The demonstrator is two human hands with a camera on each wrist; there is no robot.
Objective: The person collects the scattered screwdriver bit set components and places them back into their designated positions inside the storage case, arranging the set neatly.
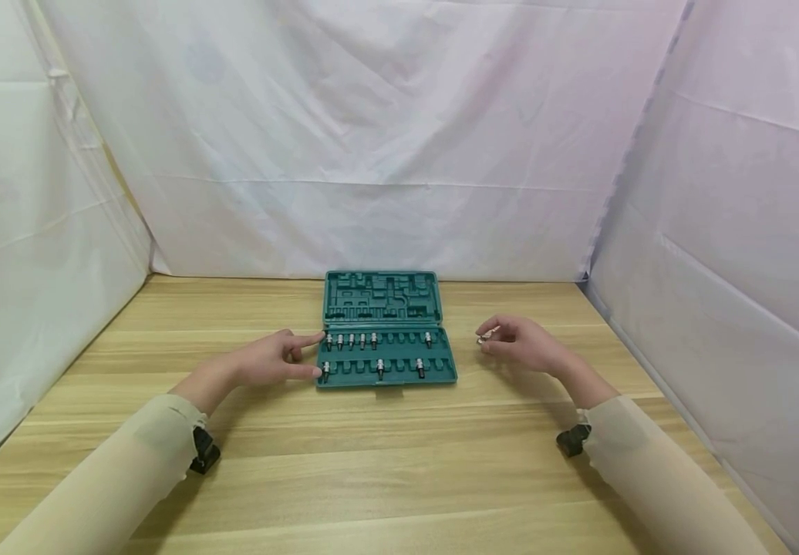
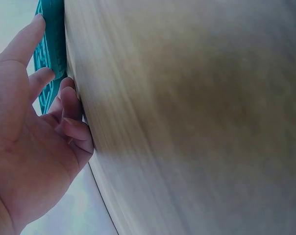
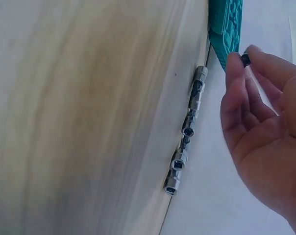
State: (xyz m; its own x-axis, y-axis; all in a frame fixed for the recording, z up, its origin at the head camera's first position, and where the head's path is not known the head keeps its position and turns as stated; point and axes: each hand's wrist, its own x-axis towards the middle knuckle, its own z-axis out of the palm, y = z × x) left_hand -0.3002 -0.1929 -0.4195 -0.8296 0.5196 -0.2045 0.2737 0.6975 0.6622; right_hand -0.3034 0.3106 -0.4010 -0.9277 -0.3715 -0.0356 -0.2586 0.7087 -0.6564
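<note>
An open green socket case (image 1: 387, 351) lies on the table, with several bit sockets (image 1: 352, 341) standing in its two rows of slots. At its left edge is my left hand (image 1: 271, 360): index finger and thumb reach out and touch the case, while the other fingers bend inward. In the left wrist view these fingertips rest against the green case (image 2: 54, 44). To the right of the case, my right hand (image 1: 520, 343) pinches a small bit socket between thumb and index finger; only its dark end (image 3: 245, 59) shows in the right wrist view.
Several loose chrome sockets (image 3: 188, 131) lie in a line on the table near the right hand. The case's moulded lid (image 1: 382, 297) is folded back toward the white cloth (image 1: 372, 223). White cloth walls also stand left and right of the wooden table (image 1: 372, 462).
</note>
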